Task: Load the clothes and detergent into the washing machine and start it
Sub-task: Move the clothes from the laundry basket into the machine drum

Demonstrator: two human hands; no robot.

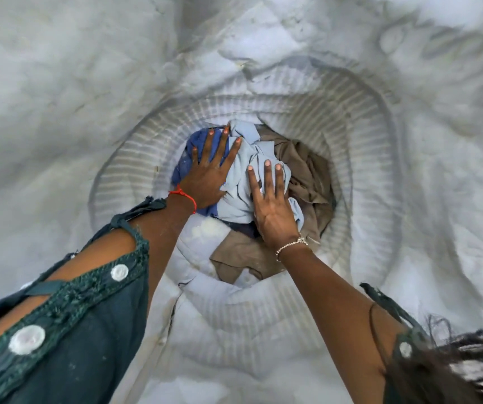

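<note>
I look straight down into the white ribbed tub (pixel 360 158) of a top-loading washing machine. At its bottom lies a heap of clothes: a dark blue cloth (pixel 198 142) at the left, a light blue garment (pixel 243 182) in the middle, a brown garment (pixel 307 173) at the right and front. My left hand (pixel 208 173) lies flat, fingers spread, on the dark blue and light blue cloth. My right hand (pixel 272 205) presses flat on the light blue garment beside it. Neither hand grips anything. No detergent is in view.
The white machine body (pixel 59 112) fills the view around the tub opening and is blurred. My dark green sleeves (pixel 68 325) and loose hair (pixel 468 360) hang at the lower corners.
</note>
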